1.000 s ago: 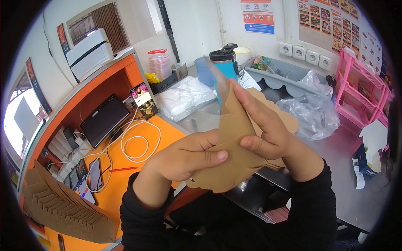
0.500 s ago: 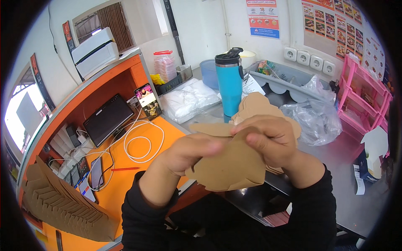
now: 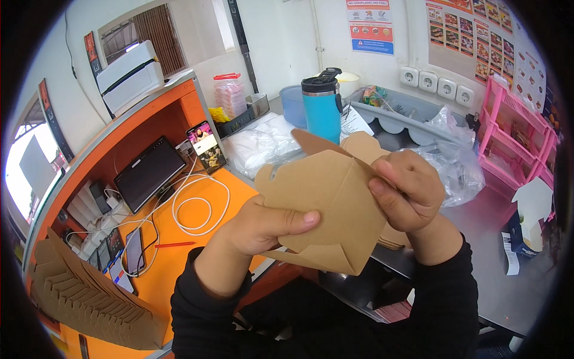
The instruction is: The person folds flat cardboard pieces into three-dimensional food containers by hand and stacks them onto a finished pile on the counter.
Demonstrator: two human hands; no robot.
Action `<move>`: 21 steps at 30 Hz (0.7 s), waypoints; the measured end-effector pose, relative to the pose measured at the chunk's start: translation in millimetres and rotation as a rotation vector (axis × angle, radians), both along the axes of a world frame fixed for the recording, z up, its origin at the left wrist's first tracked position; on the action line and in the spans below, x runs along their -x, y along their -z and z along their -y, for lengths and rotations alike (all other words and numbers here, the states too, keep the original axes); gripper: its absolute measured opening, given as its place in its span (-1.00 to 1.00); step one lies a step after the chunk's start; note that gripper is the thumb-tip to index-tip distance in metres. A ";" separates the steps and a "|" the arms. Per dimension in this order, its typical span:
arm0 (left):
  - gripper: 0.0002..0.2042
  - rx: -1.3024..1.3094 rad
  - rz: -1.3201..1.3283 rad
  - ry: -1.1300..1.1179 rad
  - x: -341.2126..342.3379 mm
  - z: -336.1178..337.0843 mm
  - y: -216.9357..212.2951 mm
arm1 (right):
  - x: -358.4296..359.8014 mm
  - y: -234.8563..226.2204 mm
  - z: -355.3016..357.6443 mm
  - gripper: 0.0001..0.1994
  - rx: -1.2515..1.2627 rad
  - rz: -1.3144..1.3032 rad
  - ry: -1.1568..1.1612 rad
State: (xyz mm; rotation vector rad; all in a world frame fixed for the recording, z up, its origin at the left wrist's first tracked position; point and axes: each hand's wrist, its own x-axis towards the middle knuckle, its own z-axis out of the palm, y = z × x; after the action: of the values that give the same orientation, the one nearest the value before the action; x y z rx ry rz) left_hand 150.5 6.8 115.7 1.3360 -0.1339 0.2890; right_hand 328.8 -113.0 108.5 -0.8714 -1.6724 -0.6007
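Observation:
A brown cardboard food box (image 3: 326, 209), partly folded, is held up in front of me with its flaps standing loose at the top. My left hand (image 3: 263, 226) grips its left side, the thumb lying flat on the near panel and the fingers hidden behind. With thumb and fingers closed, my right hand (image 3: 412, 188) pinches the box's upper right edge by a flap. Behind the box, a stack of flat brown cardboard blanks (image 3: 365, 146) lies on the metal counter, mostly covered by the box and my right hand.
A blue tumbler (image 3: 323, 110) stands beyond the box, near white plastic bags (image 3: 263, 140) and a grey tray (image 3: 406, 119). Pink shelves (image 3: 517, 125) stand at right. On the orange desk are a propped phone (image 3: 207, 146), cables and nested brown boxes (image 3: 89, 299).
The box has been turned and raised, so a broad side panel now faces me and a flap points up. My right hand has shifted slightly right, to the box's edge.

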 end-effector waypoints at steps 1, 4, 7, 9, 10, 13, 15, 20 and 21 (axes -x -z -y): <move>-0.55 -0.007 0.007 0.006 -0.3 1.3 0.4 | -5.1 3.3 -6.1 -0.76 -0.114 0.021 -0.091; -0.55 -0.032 -0.020 0.031 -0.2 1.5 1.5 | -11.2 -2.9 2.0 -0.78 -0.101 0.088 -0.207; -0.55 0.010 -0.061 0.055 -0.7 3.5 2.9 | -13.8 -13.6 12.8 -0.84 0.069 0.224 -0.183; -0.55 0.012 -0.072 0.075 -2.1 4.2 4.6 | -16.9 -19.2 15.6 -0.87 0.104 0.319 -0.140; -0.55 0.013 -0.084 0.092 -2.9 4.1 5.8 | -18.9 -21.0 16.7 -0.89 0.172 0.349 -0.151; -0.54 0.053 -0.135 0.144 -5.3 0.6 8.5 | -14.6 -27.2 24.1 -0.92 0.266 0.438 -0.088; -0.53 0.042 -0.147 0.141 -3.6 -2.1 7.2 | -9.6 -25.6 26.3 -0.93 0.291 0.499 -0.026; -0.51 0.099 -0.180 0.165 1.3 -5.0 1.1 | -12.4 -19.5 25.5 -0.96 0.417 0.171 -0.311; -0.52 0.068 -0.174 0.149 2.1 -5.1 1.0 | -15.2 -20.3 22.7 -0.96 0.415 0.170 -0.311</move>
State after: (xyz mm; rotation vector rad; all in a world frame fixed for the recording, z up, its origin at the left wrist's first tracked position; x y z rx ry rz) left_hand 148.5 11.9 114.8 1.2707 -0.0764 0.0508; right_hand 344.0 -135.7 128.8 -0.8394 -2.0796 -0.1148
